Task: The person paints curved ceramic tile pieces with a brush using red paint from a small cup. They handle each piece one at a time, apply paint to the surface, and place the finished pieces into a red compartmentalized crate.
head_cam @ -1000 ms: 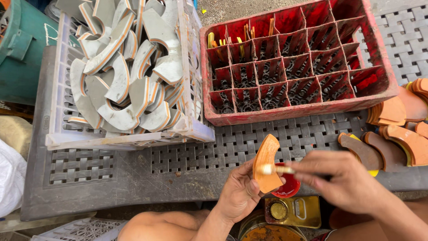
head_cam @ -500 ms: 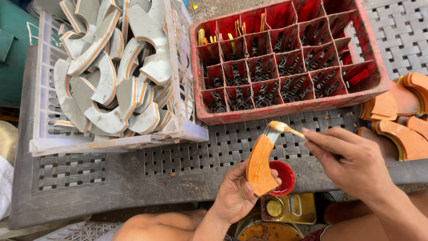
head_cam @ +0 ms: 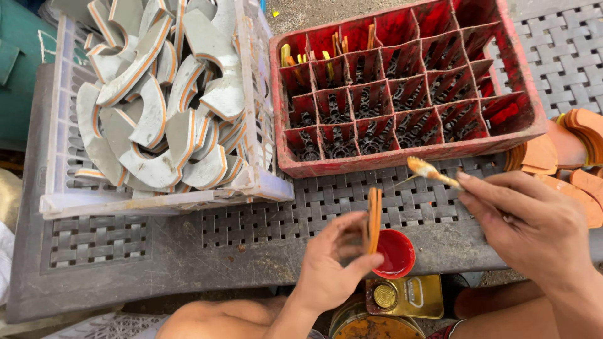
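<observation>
My left hand (head_cam: 333, 263) holds an orange curved piece (head_cam: 374, 216) edge-on, upright, just above a small red cup of paint (head_cam: 394, 253). My right hand (head_cam: 531, 223) grips a thin brush (head_cam: 430, 171) with an orange-loaded tip, held a little to the right of the piece and apart from it. Both hands work over the front edge of a grey perforated plastic table (head_cam: 125, 251).
A white crate (head_cam: 257, 182) of grey curved pieces with orange edges (head_cam: 157, 107) stands at the left. A red divided crate (head_cam: 408, 81) sits at the back centre. Orange curved pieces (head_cam: 578, 150) are stacked at the right. A brass-coloured tin (head_cam: 405, 295) lies below the cup.
My left hand turned the orange piece from face-on to edge-on. The brush lifted off the piece and moved up and to the right.
</observation>
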